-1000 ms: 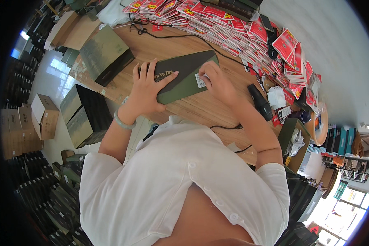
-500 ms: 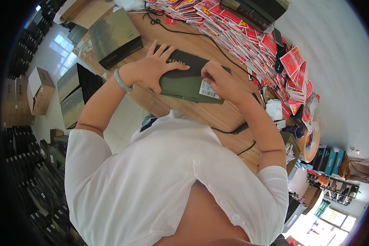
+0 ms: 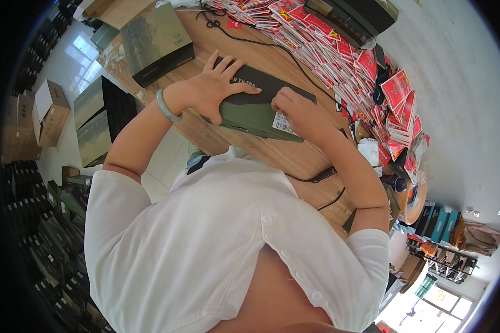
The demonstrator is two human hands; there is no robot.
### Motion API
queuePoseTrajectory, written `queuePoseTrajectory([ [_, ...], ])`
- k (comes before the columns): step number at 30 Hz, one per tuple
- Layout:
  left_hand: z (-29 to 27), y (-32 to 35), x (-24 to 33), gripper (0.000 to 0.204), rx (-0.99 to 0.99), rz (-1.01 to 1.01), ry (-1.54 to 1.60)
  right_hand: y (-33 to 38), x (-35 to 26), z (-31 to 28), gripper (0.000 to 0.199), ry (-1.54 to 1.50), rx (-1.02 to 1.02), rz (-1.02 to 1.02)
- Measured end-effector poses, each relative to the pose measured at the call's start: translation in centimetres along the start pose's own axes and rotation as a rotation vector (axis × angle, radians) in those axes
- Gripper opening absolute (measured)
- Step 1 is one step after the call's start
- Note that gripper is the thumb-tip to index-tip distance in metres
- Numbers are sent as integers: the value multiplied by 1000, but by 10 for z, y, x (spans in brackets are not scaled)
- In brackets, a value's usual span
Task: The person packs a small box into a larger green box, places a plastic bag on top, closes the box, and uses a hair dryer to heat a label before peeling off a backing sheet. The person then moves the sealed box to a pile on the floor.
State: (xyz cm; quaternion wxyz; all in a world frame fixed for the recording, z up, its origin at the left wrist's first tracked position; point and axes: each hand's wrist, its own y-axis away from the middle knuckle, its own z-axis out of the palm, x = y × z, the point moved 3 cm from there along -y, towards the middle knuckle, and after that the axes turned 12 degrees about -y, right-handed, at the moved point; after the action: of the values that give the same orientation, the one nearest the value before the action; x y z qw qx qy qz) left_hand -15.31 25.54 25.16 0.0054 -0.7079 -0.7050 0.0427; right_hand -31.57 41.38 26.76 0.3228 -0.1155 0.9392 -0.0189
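Observation:
A dark green shoe box with a black upper panel lies on the wooden table in front of me. My left hand rests on its left end, fingers spread, thumb stretched across the black panel. A jade-coloured bangle circles that wrist. Over the right part of the box, my right hand has its fingers curled together at the upper edge of a white barcode label. Whatever those fingertips pinch, if anything, is hidden.
Red printed cards lie heaped along the table's far side, with a black cable running before them. Another green box stands at the far left. Open dark boxes are left of the table; stacked shoe boxes stand lower left.
The view has shifted slightly. The box's front side shows a little more now, and my right fingers have drawn closer together at the label. My left hand stays spread on the box.

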Motion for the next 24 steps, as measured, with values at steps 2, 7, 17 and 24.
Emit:
queuePoseTrajectory([
  [2, 1, 0, -1, 100, 11, 5, 5, -1, 0, 1, 27, 0, -2, -20],
  [7, 3, -1, -1, 101, 6, 11, 5, -4, 2, 2, 29, -5, -30, -61],
  [17, 1, 0, -2, 103, 10, 14, 23, -9, 7, 1, 30, -110, -93, -57],
  [24, 1, -1, -1, 102, 23, 7, 14, 5, 16, -1, 13, -111, 146, 52],
])
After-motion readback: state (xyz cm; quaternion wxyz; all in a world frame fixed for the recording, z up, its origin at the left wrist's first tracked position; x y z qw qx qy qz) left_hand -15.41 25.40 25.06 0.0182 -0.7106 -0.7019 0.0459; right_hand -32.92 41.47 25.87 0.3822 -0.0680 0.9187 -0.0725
